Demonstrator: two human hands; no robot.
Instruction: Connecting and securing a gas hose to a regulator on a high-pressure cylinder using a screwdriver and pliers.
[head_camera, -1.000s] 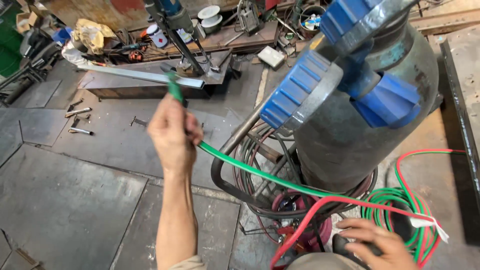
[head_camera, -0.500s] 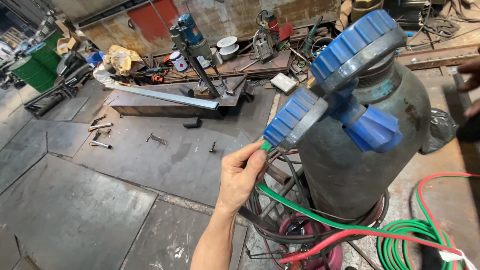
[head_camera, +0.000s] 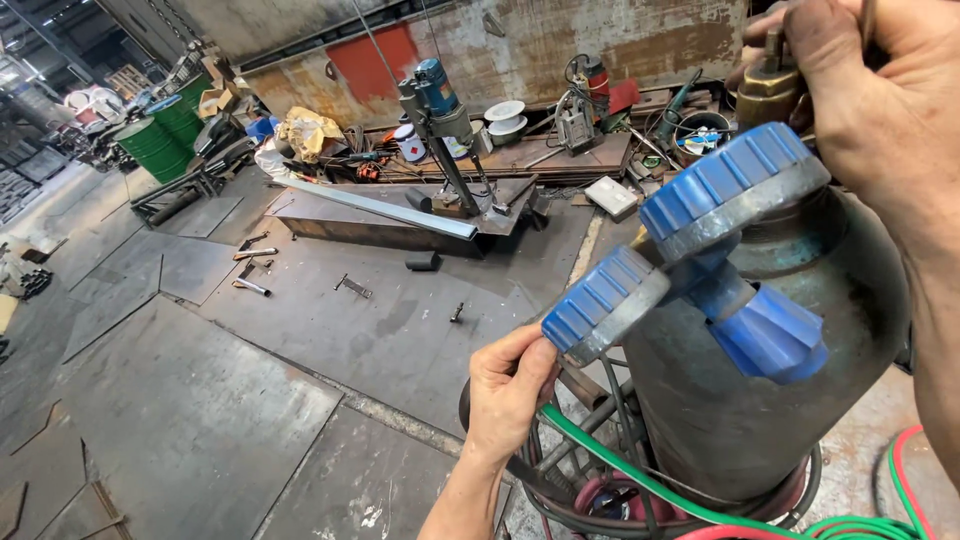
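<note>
A dark grey gas cylinder (head_camera: 740, 420) stands close in front of me at the right, with a blue ribbed guard (head_camera: 735, 190) around its top. My right hand (head_camera: 880, 90) is closed around the brass valve (head_camera: 768, 88) at the top of the cylinder. My left hand (head_camera: 510, 395) is shut on a green hose (head_camera: 640, 480), thumb against the lower blue guard lobe (head_camera: 605, 300). The hose runs down to the right past the cylinder's base. A red hose (head_camera: 897, 452) curves at the lower right edge.
A dark metal cart ring (head_camera: 530, 480) surrounds the cylinder's foot. On the steel plate floor lie small tools (head_camera: 250, 287) and bolts. Farther back are a long steel bar (head_camera: 380, 208), a blue-topped drill stand (head_camera: 435, 100), white bowls (head_camera: 505, 112) and green drums (head_camera: 160, 140).
My left hand has drawn the green hose in toward the cylinder, up against the blue guard. My right hand has risen from the hoses below to the brass valve.
</note>
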